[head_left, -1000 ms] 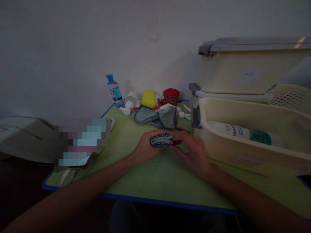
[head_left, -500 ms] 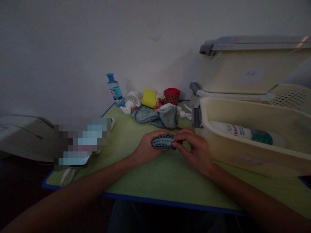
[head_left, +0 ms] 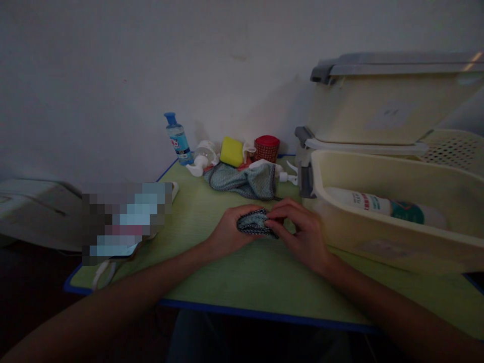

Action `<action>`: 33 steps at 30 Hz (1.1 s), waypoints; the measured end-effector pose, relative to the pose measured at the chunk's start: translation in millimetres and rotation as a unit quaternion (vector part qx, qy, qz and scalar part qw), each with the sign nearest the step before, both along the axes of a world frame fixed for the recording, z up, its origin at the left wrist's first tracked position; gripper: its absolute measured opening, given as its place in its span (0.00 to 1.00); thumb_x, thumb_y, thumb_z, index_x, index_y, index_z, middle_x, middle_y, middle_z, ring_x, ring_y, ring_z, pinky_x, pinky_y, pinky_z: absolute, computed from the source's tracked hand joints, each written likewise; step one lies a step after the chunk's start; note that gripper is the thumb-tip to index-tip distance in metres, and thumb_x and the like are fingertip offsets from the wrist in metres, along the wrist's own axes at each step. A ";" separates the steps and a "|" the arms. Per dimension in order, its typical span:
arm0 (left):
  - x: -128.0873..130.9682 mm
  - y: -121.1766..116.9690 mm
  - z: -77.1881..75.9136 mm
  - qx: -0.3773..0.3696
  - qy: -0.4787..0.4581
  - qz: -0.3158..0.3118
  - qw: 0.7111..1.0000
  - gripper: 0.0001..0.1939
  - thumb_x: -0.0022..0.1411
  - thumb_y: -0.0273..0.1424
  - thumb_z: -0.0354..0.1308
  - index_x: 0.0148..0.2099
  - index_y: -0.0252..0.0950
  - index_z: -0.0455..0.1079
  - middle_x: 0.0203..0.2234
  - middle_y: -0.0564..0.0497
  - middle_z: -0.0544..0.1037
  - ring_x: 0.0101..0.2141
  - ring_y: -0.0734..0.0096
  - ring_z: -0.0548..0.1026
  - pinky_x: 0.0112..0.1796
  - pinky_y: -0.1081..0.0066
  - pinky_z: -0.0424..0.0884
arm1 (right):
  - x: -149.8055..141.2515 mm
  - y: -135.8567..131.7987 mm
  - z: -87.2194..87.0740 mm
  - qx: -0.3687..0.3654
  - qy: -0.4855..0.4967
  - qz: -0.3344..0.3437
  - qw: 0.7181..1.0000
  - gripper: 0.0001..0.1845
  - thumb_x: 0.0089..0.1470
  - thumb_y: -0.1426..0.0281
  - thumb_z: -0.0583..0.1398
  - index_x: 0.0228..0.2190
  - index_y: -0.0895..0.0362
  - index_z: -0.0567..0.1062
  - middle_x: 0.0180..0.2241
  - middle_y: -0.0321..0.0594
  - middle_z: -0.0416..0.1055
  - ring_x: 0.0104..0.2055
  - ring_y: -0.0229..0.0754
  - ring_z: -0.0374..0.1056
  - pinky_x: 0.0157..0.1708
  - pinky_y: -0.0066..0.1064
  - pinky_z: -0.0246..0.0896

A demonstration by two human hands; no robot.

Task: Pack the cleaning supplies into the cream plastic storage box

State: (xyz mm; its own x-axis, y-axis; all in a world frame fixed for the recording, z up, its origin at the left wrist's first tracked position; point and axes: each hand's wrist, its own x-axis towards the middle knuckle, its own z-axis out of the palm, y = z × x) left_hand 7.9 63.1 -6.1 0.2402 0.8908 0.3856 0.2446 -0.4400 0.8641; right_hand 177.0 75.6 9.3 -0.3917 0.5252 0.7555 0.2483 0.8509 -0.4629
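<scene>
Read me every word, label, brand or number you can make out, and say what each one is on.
Nothing is legible enough to quote.
Blue bottle: printed label, too small.
White container in the open bin: red and greenish lettering, too blurred.
Open bin: pale front patch, too faint.
Upper bin: pale label with marks, too blurred.
Screen: pixelated.
Held cloth: no writing visible.

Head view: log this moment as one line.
left hand: holds folded cloth; right hand: pinches its end; second cloth: on table; white bottle: in bin
</scene>
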 end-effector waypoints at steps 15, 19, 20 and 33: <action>-4.3 5.7 4.4 0.022 -0.119 -0.015 0.993 0.16 0.46 0.37 0.66 0.25 0.34 0.62 0.27 0.54 0.65 0.30 0.74 0.66 0.31 0.74 0.63 | -1.1 2.4 -7.8 -0.123 -0.073 -0.021 0.989 0.17 0.47 0.67 0.64 0.40 0.56 0.67 0.37 0.42 0.72 0.38 0.44 0.69 0.37 0.37 0.66; -3.3 2.8 1.2 0.022 -0.060 0.013 0.998 0.15 0.46 0.35 0.65 0.33 0.36 0.63 0.27 0.54 0.66 0.30 0.72 0.67 0.30 0.74 0.64 | -0.5 5.4 -9.7 -0.144 -0.085 -0.036 0.985 0.08 0.46 0.71 0.62 0.31 0.56 0.68 0.29 0.37 0.71 0.31 0.41 0.68 0.31 0.32 0.64; -3.1 1.5 0.1 0.046 -0.039 0.022 0.998 0.16 0.47 0.34 0.64 0.37 0.36 0.63 0.29 0.53 0.68 0.31 0.71 0.67 0.32 0.73 0.65 | -0.4 5.7 -9.7 -0.142 -0.085 -0.039 0.986 0.08 0.45 0.72 0.62 0.30 0.56 0.68 0.29 0.37 0.71 0.31 0.40 0.68 0.31 0.32 0.64; -5.9 -3.3 -3.9 0.341 0.112 0.015 0.933 0.06 0.66 0.30 0.45 0.44 0.38 0.58 0.35 0.50 0.63 0.35 0.71 0.66 0.35 0.70 0.65 | -8.9 -7.6 -11.3 -0.272 -0.023 0.065 0.960 0.11 0.52 0.67 0.58 0.36 0.55 0.62 0.26 0.33 0.63 0.22 0.33 0.62 0.18 0.24 0.62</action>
State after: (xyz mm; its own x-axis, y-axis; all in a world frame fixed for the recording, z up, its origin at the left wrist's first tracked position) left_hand 2.0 59.8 -10.0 0.3618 0.4646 0.8082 0.4070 -0.8587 0.3115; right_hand 168.2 67.9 -2.0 -0.5077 0.7813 0.3630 0.1870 0.5112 -0.8389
